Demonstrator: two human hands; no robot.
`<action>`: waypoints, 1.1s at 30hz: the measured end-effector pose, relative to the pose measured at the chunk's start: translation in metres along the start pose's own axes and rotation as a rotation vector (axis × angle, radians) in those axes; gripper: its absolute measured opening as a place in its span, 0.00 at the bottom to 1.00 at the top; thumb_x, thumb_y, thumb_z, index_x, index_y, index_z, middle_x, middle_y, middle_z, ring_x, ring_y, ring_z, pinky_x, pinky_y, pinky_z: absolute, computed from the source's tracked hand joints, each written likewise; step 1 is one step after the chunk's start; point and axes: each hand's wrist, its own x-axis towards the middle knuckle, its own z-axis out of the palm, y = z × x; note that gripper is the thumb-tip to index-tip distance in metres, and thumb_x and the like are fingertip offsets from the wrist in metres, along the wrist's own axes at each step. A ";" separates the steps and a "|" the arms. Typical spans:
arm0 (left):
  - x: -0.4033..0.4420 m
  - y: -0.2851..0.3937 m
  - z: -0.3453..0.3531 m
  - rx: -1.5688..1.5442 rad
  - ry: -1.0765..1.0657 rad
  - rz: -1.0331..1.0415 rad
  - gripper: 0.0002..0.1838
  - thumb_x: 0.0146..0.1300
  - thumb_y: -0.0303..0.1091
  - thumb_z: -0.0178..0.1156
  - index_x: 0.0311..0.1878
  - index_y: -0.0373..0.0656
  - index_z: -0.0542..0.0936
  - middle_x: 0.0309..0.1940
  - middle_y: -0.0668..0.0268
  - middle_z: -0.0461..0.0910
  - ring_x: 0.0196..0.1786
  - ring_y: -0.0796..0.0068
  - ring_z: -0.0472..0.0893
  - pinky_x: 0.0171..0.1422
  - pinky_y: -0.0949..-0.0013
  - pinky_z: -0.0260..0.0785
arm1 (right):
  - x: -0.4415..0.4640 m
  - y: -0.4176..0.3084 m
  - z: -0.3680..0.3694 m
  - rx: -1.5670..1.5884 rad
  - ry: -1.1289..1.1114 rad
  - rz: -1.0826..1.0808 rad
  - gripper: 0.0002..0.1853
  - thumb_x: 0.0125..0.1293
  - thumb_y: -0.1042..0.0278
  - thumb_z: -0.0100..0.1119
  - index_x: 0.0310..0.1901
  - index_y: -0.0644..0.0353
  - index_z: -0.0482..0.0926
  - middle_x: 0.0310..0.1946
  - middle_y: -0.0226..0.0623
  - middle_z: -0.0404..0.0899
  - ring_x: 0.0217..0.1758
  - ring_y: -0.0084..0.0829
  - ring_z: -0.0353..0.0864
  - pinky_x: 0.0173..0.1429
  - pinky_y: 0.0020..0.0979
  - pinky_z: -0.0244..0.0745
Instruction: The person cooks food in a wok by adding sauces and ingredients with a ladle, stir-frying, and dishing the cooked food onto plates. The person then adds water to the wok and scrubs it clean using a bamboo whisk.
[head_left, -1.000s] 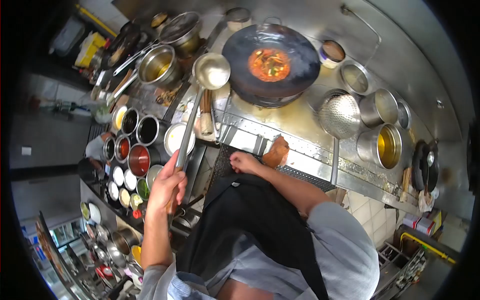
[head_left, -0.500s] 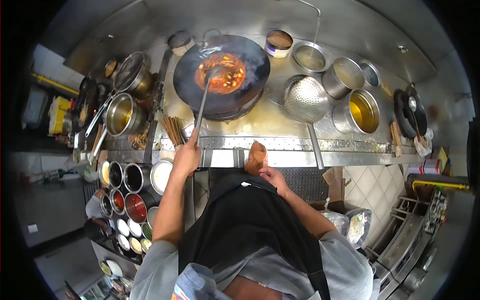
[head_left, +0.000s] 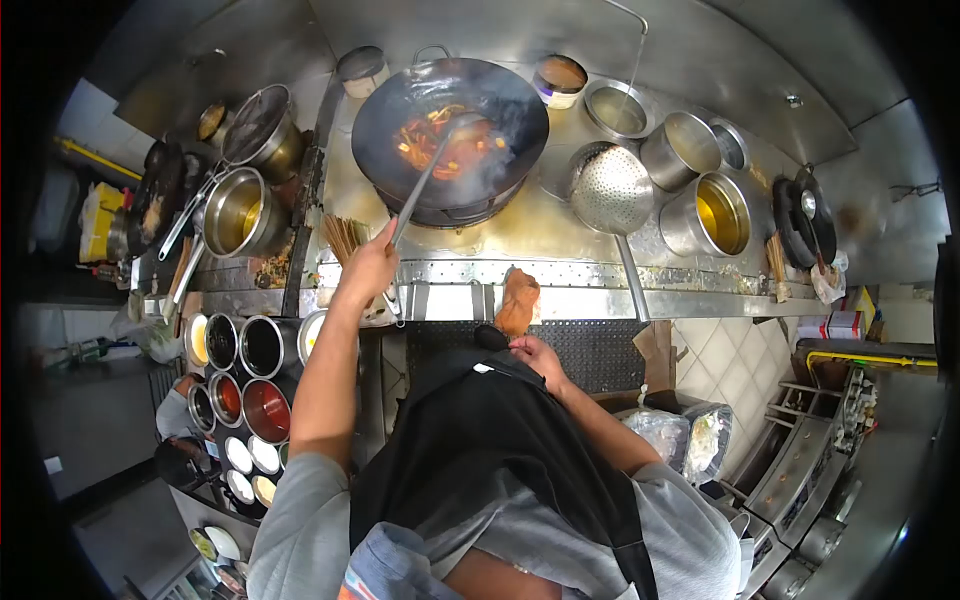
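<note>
My left hand (head_left: 370, 268) is wrapped around the handle of a long ladle (head_left: 424, 183). The ladle's bowl dips into red-orange food (head_left: 425, 138) with pale chunks, in a large black wok (head_left: 385, 105). Steam rises there and blurs part of the food. Low at the stove's front edge, my right hand (head_left: 538, 360) has its fingers curled closed, close by the apron (head_left: 480, 420); what they hold, if anything, is hidden. Just beyond it hangs an orange-brown cloth (head_left: 519, 303). A black rounded thing (head_left: 490, 338) shows left of that hand.
Right of the wok lie a perforated strainer (head_left: 611, 190) and a pot of yellow liquid (head_left: 744, 195). Sauce containers (head_left: 267, 409) stand at lower left. A bamboo brush (head_left: 345, 238) is beside my left hand. Another person's sleeve (head_left: 174, 412) shows at far left.
The ladle's bowl has shifted to the right in the wok, and the food is spread differently. The black rounded thing has come into view. My right hand stays near the cloth.
</note>
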 end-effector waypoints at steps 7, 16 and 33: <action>-0.035 -0.004 -0.003 0.133 -0.004 -0.011 0.36 0.67 0.33 0.58 0.78 0.49 0.62 0.43 0.44 0.84 0.47 0.42 0.84 0.53 0.48 0.74 | -0.016 0.001 -0.003 0.092 0.099 0.015 0.11 0.74 0.71 0.58 0.54 0.66 0.77 0.40 0.36 0.85 0.42 0.23 0.83 0.49 0.26 0.78; -0.059 -0.010 -0.018 0.021 0.067 -0.125 0.35 0.67 0.36 0.60 0.77 0.54 0.65 0.48 0.46 0.84 0.51 0.42 0.83 0.59 0.48 0.73 | -0.015 -0.004 0.022 0.158 0.042 0.025 0.11 0.75 0.72 0.56 0.55 0.66 0.76 0.39 0.36 0.84 0.37 0.23 0.82 0.44 0.26 0.78; -0.106 -0.021 -0.027 0.018 0.142 -0.157 0.34 0.66 0.33 0.58 0.77 0.51 0.65 0.42 0.45 0.85 0.45 0.41 0.84 0.53 0.46 0.74 | 0.017 -0.031 0.047 0.088 -0.151 0.079 0.12 0.75 0.69 0.54 0.56 0.62 0.74 0.39 0.36 0.83 0.33 0.24 0.81 0.37 0.27 0.77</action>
